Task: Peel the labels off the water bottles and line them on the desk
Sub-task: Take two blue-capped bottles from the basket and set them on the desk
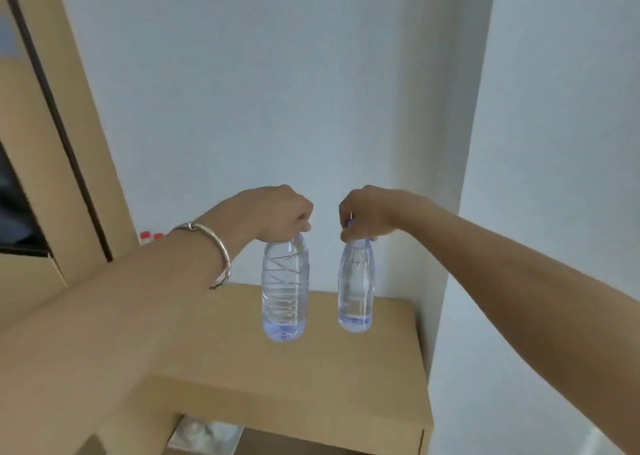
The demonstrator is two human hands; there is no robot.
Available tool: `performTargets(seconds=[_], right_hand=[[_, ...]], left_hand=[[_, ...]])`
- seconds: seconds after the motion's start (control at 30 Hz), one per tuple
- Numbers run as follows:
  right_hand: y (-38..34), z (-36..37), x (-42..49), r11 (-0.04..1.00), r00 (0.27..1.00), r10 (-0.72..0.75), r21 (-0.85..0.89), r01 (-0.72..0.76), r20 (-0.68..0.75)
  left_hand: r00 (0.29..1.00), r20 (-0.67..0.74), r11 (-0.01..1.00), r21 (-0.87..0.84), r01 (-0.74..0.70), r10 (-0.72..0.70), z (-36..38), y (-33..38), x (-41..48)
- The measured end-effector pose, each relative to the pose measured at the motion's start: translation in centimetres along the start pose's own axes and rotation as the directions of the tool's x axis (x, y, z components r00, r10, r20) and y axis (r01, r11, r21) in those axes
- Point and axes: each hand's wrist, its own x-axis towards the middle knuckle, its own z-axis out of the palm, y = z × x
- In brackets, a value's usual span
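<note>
Left hand [282,214]: grips ribbed clear plastic bottle [285,288] by top
Right hand [367,212]: pinches smoother clear plastic bottle [356,288] by cap
Risk: top-only holds may slip

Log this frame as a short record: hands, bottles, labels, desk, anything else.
left hand: left hand grips the top of a clear ribbed plastic water bottle, held upright
right hand: right hand grips the top of a slimmer clear plastic water bottle, held upright
labels: none visible on either bottle
placement: both bottles over the light wooden desk; contact with it unclear
other: silver bracelet on the left wrist; two small red caps behind the left forearm
</note>
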Motion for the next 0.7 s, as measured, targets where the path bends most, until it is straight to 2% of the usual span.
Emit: performTargets(seconds=[0.1, 0.3, 0.53, 0.7], right_hand=[[-1.6, 0.6, 6.0, 0.995, 0.994, -0.096, 0.012, 0.095, 0.051], [-5.8, 1.3, 16.4, 0.967, 0.963, -0.251, -0.006, 0.253, 0.097], [-9.8, 3.0, 25.5, 0.942, 0.937, -0.335, 0.026, 0.334, 0.096], [-13.1, 4.5, 31.9, 0.931, 0.927, -0.365, 0.026, 0.365, 0.085]], left_hand=[[0.994, 0.057, 0.996, 0.000, 0.089, -0.089, 1.7, -4.5, 2.1], [0.973, 0.056, 0.974, -0.007, 0.226, -0.225, 3.9, -12.1, 4.6], [0.934, 0.086, 0.937, -0.019, 0.349, -0.346, 6.4, -20.3, 5.9], [0.930, 0.094, 0.932, -0.040, 0.361, -0.356, 9.4, -27.2, 7.5]])
